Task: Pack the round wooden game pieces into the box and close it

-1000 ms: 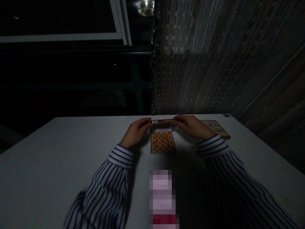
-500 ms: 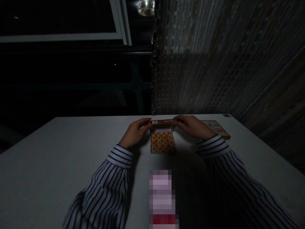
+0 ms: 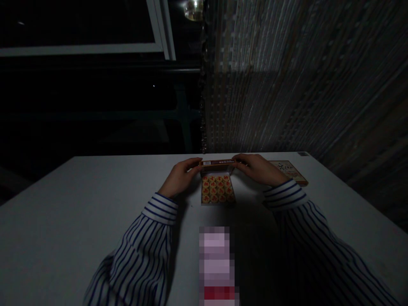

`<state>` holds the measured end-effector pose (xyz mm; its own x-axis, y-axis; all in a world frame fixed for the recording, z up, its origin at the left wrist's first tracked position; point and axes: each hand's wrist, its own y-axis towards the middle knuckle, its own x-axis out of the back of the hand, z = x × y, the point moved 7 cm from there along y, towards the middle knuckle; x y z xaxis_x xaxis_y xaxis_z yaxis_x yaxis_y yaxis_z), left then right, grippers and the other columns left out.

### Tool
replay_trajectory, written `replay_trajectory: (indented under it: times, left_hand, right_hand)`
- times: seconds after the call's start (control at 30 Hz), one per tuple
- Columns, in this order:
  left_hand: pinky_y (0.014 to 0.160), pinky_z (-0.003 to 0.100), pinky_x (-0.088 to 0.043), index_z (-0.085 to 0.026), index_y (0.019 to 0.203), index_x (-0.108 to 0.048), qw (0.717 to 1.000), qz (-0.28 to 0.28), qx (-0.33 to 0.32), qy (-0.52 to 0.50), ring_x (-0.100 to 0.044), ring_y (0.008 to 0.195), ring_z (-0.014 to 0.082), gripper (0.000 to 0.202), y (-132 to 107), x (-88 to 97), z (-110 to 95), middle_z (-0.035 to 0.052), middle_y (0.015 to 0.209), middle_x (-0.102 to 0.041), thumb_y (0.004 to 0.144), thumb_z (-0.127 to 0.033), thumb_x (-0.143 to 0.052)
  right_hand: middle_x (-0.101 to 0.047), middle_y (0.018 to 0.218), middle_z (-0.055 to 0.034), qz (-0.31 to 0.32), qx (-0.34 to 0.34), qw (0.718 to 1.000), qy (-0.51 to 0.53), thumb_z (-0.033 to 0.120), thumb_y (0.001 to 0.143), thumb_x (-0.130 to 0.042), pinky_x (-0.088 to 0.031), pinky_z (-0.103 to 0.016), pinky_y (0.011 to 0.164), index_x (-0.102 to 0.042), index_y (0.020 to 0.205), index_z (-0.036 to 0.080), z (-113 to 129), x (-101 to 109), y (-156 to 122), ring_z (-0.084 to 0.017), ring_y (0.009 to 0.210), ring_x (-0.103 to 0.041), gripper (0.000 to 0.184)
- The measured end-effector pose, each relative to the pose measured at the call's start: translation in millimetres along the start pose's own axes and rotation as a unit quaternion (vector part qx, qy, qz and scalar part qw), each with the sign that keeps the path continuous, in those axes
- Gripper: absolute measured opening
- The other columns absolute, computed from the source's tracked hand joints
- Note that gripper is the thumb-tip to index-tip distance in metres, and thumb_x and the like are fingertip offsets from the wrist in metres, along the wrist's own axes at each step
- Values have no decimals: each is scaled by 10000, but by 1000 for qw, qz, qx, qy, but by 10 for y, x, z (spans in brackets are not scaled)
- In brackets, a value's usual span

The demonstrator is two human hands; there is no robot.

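A small box of Chinese chess pieces point(image 3: 218, 190) lies on the white table, its round wooden discs marked with red characters and set in rows. Tilted up over the far end of it is a brown box lid point(image 3: 218, 162) with a white barcode label on its edge. My left hand point(image 3: 180, 176) pinches the lid's left end between thumb and fingers. At the right end, my right hand point(image 3: 257, 168) grips the lid in the same way; some of its fingertips are hidden behind the lid.
A flat printed box or booklet point(image 3: 288, 172) lies right of my right hand. A small dark label point(image 3: 302, 154) is at the white table's point(image 3: 95, 204) far right corner. Behind the table hangs a string curtain point(image 3: 255, 85). A pixelated patch point(image 3: 216, 263) covers the near middle.
Both hands keep hold of the lid, which stays tilted over the chess pieces. The string curtain has shifted slightly.
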<state>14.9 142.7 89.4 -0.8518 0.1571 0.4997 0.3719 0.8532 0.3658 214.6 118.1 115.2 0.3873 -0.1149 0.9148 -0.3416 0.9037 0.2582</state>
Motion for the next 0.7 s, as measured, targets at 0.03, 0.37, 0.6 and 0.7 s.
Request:
replay_trajectory:
  times: [0.03,0.37,0.6,0.7]
  left_hand:
    - [922,335,-404,-137,1090,-569,1000,1,1,-1,-549,1028,188,346,0,-1,0,89,1110,-606,801,-316,-506]
    - [919,362,-402,-133,1059,-581,1000,8,9,1,-564,995,185,311,2,-1,-31,96,1077,-620,793,-280,-517]
    - [908,362,-413,-137,1059,-582,1000,19,0,7,-565,988,189,324,2,-3,-33,86,1074,-621,796,-311,-508]
    - [904,358,-417,-136,1061,-582,1000,20,4,9,-565,990,191,323,1,-4,-26,87,1074,-621,795,-304,-508]
  right_hand:
    - [-658,944,-57,1,0,1000,0,360,854,-410,-420,-264,732,-605,1007,204,-4,-4,2,-196,870,-591,293]
    - [-660,932,-53,8,1,1000,4,367,844,-425,-418,-259,731,-610,1009,207,-16,-9,-4,-190,860,-592,295]
    - [-661,932,-52,18,5,1000,6,353,844,-430,-419,-254,732,-611,1010,200,-2,-12,1,-186,852,-592,290]
    - [-664,926,-49,19,-3,1000,2,354,841,-437,-418,-257,731,-613,1012,207,-3,-2,-6,-188,854,-590,286]
